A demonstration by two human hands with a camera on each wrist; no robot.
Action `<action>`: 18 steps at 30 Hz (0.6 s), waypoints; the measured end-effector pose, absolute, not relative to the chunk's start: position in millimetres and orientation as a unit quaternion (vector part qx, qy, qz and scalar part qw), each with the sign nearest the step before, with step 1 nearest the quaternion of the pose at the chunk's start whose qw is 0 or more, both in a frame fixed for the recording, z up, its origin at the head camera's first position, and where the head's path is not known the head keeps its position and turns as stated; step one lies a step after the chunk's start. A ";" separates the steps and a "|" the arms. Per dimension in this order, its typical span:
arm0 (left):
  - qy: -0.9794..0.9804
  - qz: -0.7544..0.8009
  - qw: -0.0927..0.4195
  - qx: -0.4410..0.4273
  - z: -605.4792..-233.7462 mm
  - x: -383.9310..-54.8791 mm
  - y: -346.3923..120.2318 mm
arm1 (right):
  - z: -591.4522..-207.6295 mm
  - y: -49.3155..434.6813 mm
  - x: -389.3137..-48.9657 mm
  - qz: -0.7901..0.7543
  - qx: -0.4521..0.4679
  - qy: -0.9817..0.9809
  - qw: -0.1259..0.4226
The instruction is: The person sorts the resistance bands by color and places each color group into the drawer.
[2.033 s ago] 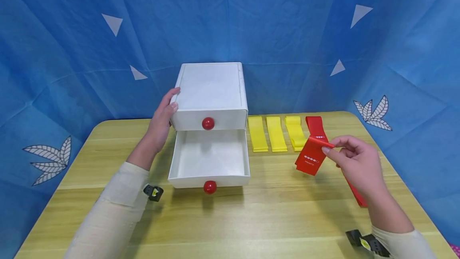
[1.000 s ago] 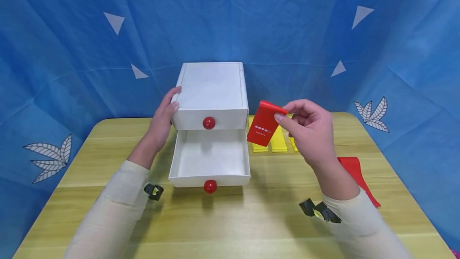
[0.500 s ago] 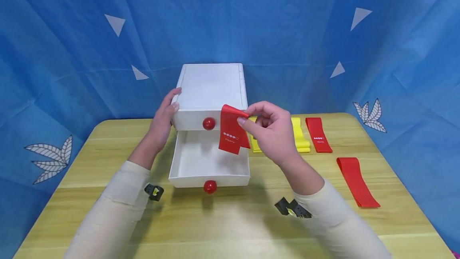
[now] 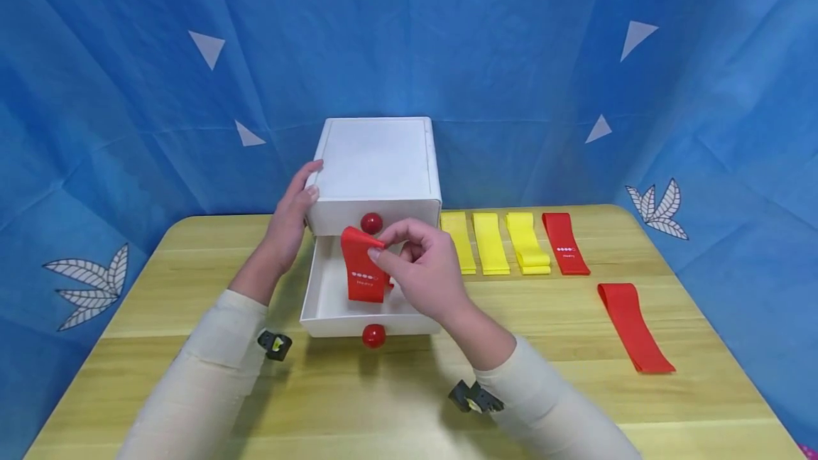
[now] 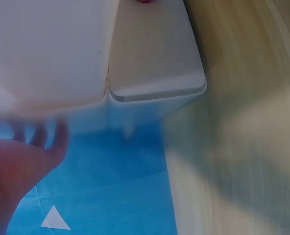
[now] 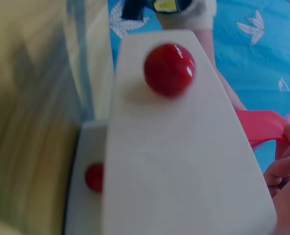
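My right hand (image 4: pixel 429 275) pinches a folded red resistance band (image 4: pixel 366 272) by its upper edge. The band hangs over the pulled-out lower drawer (image 4: pixel 332 326) and is printed "Heavy" under a row of dots. That drawer belongs to a white two-drawer box (image 4: pixel 377 162) with red ball knobs. My left hand (image 4: pixel 284 226) rests against the box's left side, fingers reaching along the side near the top edge. In the right wrist view the red band (image 6: pixel 260 126) shows behind the drawer front (image 6: pixel 184 156), partly hidden by it.
To the right of the box lie three folded yellow bands, the nearest (image 4: pixel 457 241) beside it. Beyond them are a red band (image 4: pixel 566 243) and another red band (image 4: pixel 635 329) closer to the front. A blue curtain (image 4: pixel 511 77) hangs behind the wooden table (image 4: pixel 307 403).
My right hand has carried the red band leftward from the right of the table to over the lower drawer. My left hand stays against the box.
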State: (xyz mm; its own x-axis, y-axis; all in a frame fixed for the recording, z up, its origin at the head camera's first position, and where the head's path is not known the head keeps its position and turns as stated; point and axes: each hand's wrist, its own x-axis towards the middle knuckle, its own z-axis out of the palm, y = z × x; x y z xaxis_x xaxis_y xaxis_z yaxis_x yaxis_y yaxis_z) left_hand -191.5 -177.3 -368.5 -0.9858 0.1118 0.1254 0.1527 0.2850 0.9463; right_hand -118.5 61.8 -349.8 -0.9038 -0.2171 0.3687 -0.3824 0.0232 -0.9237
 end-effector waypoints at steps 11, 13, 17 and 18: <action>-0.794 -0.601 0.015 -0.087 -369.6 -190.7 -178.9 | -352.7 25.4 -95.0 0.693 0.243 -0.678 0.035; -0.793 -0.602 0.013 -0.087 -369.8 -191.0 -178.4 | -351.9 21.7 -93.0 0.694 0.235 -0.679 0.042; -0.792 -0.603 0.018 -0.094 -369.8 -191.2 -177.8 | -353.7 20.3 -93.3 0.693 0.199 -0.691 0.054; -0.792 -0.603 0.020 -0.095 -369.8 -191.3 -177.9 | -354.3 21.0 -93.9 0.693 0.185 -0.694 0.057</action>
State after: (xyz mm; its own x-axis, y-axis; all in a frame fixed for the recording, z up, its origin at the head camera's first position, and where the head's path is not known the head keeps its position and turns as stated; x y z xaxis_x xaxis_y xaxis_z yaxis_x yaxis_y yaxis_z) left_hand -191.3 -177.9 -369.8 -0.9810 0.1275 0.1461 0.1749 0.2558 0.9508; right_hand -93.9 21.0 -354.3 -0.9250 -0.1784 0.3356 -0.3360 -0.0290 -0.9414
